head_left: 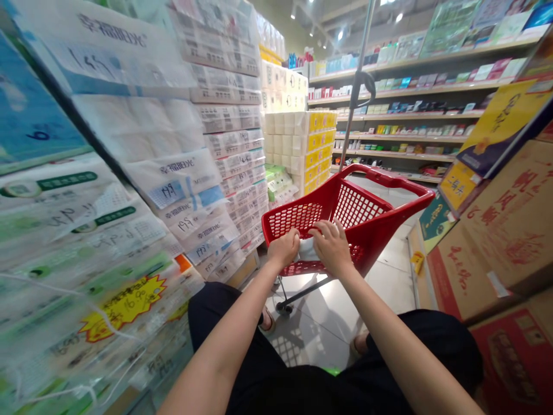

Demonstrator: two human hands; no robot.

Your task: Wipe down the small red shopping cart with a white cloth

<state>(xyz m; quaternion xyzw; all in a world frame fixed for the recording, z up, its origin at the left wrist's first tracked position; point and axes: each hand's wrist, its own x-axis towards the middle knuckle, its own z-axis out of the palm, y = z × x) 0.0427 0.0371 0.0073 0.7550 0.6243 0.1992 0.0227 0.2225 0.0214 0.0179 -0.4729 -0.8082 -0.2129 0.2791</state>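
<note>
A red plastic shopping cart (375, 236) with lattice walls stands in front of my knees. At its near rim, a crumpled white piece (307, 249) that looks like a cloth or tissue lies between my two hands. My left hand (284, 249) is closed in a fist at the left end of this white piece, against the rim. My right hand (333, 246) grips its right end with curled fingers and touches the cart wall. The fingertips of both hands are partly hidden. The cart's basket shows nothing inside where it is visible.
Tall stacks of wrapped tissue packs (173, 167) rise close on my left, with yellow-sided packs (319, 147) farther back. Cardboard boxes (514, 225) line the right side. Stocked shelves (401, 115) and a thin metal pole (355, 86) stand beyond the cart, on a tiled floor (309, 337).
</note>
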